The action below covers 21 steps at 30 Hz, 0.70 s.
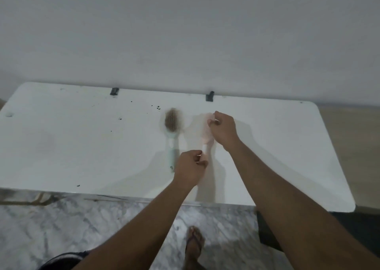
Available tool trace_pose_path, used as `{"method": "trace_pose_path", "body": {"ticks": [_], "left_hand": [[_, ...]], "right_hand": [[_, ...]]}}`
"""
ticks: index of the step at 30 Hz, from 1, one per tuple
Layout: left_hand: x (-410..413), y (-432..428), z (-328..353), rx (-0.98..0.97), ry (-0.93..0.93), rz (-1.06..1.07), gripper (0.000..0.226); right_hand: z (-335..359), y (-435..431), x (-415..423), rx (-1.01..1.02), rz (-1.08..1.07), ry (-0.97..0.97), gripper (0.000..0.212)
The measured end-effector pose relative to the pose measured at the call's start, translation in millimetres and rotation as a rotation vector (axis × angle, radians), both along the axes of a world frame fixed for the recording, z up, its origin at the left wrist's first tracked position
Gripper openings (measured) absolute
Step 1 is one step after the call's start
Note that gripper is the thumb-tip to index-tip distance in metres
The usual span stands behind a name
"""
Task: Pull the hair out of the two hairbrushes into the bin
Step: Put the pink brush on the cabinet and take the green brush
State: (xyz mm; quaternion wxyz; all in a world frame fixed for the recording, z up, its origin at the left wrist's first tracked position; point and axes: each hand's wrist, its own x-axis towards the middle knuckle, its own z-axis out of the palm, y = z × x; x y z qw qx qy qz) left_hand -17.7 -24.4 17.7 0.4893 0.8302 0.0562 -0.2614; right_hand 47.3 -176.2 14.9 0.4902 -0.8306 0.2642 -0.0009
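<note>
Both forearms reach from the near edge over the white table, which is the largest thing in view. At the table's middle, the left hand is curled round the handle of the pink hairbrush. The right hand pinches that brush's head at its far end. Just left of this pair, a green hairbrush lies flat on the table, untouched, with its handle toward the near edge. A thick brown hair clump fills its bristles.

I judge both brushes light, rigid plastic that would slide easily on the smooth tabletop. That makes the handle the place to steady each one. The hair looks soft, matted and snagged at the bristle roots. It should come away best if pinched low at one end of the pad and peeled along it. It weighs almost nothing and will probably cling to the fingers.

The pink brush is pale, blurred and half covered, so I cannot tell whether it holds any hair. No bin is clearly shown. It could be the dark shape under the table's right end or the dark rim below its near edge. Small dark specks near the table's far edge are too small to identify.
</note>
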Motion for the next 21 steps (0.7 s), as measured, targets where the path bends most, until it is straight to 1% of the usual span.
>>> {"method": "trace_pose_path", "body": {"ticks": [1,2,5,8,10,11,13,15,18,19,20,21], "left_hand": [[2,-4,-4,0.043,-0.025,-0.022,0.008],[3,-7,-7,0.07,-0.032,-0.034,0.005],[2,-11,-15,0.097,-0.041,-0.039,0.013],[3,-15,-14,0.095,-0.07,-0.026,0.008],[2,-17,-11,0.129,-0.079,-0.059,0.016],[2,-18,-12,0.147,-0.087,-0.07,0.018],[2,-18,-11,0.174,-0.102,-0.101,0.019],[2,-16,-11,0.181,-0.112,-0.117,0.023],[5,-1,-4,0.115,-0.115,-0.027,0.034],[9,7,1,0.086,-0.136,0.025,0.032],[14,17,5,0.07,-0.163,0.073,0.028],[21,28,8,0.063,-0.183,0.119,0.025]], "right_hand": [[-3,-2,2,-0.014,0.007,0.003,0.026],[-4,-3,3,-0.025,0.011,0.011,0.028],[-13,-7,4,-0.06,0.022,0.013,0.031],[-19,-7,5,-0.131,0.043,0.009,0.039],[-23,-8,5,-0.183,0.069,0.01,0.045],[-23,-8,4,-0.204,0.079,0.011,0.044],[-23,-11,3,-0.222,0.098,0.002,0.032],[-21,-13,4,-0.233,0.107,0.003,0.025],[-16,-11,9,-0.193,0.066,0.01,0.025],[-14,-10,11,-0.135,0.033,-0.003,0.015],[-11,-8,14,-0.088,-0.007,-0.024,0.013],[-7,-4,17,-0.059,-0.031,-0.061,0.029]]}}
